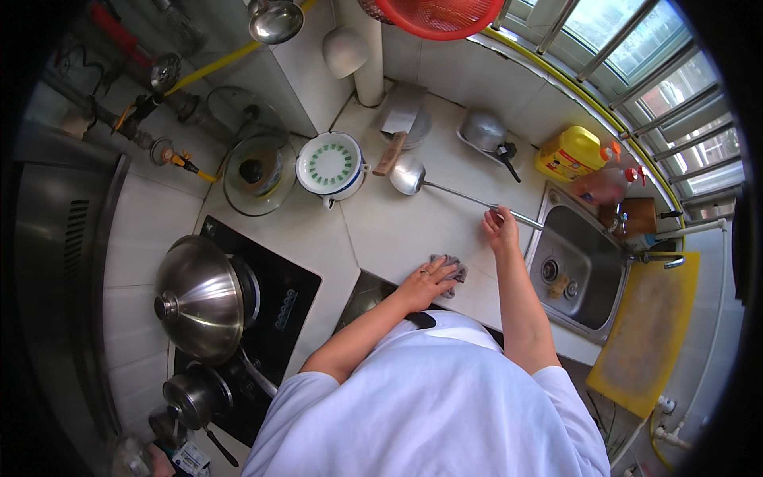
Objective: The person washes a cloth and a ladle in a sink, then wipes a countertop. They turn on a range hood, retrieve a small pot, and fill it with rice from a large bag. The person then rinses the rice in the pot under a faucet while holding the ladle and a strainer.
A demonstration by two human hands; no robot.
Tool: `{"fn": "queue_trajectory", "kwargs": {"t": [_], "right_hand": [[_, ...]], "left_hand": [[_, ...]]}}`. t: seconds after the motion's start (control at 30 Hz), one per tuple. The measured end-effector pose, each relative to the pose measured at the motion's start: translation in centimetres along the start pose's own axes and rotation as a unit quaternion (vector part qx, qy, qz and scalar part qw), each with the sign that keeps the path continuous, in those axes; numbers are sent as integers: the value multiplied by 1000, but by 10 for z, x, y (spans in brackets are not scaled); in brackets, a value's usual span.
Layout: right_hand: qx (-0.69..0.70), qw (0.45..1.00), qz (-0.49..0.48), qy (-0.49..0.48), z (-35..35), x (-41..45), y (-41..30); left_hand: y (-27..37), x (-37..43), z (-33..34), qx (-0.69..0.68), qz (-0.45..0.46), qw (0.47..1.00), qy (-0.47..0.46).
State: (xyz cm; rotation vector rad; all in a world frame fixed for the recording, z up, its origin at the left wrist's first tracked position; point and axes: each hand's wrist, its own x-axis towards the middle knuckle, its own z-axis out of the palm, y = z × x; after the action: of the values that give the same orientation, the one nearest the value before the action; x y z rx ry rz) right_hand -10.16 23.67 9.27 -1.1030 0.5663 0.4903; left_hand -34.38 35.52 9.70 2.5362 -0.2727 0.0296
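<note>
My left hand (424, 285) lies over a crumpled grey cloth (452, 271) near the front edge of the white countertop (381, 238), fingers spread across it. The cloth is partly hidden under the palm. Farther right, my right hand (502, 229) has its fingertips on the handle of a long steel wok ladle (409, 176). The ladle's bowl rests on the counter to the left, and its handle end reaches the rim of the steel sink (532, 253). Just behind the bowl sits a cleaver with a wooden handle (391, 154).
An enamel pot (329, 164) and a glass lid (232, 194) stand back left. A domed wok lid (199, 298) and a saucepan (194, 396) sit on the black cooktop (304, 286). A yellow jug (569, 152) stands behind the sink; a yellow cutting board (647, 334) is right of it.
</note>
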Motion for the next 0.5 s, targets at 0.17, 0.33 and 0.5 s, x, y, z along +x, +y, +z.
{"fn": "queue_trajectory", "kwargs": {"t": [0.17,0.33,0.5], "right_hand": [[-93,992,83,-7,-12,10,-1],[-104,989,98,-44,-20,10,-8],[-165,981,84,-50,-29,0,-6]], "left_hand": [[0,1,-1,-5,3,1000,-15],[-2,0,2,-16,5,1000,-15],[0,-2,14,-18,0,1000,2]]}}
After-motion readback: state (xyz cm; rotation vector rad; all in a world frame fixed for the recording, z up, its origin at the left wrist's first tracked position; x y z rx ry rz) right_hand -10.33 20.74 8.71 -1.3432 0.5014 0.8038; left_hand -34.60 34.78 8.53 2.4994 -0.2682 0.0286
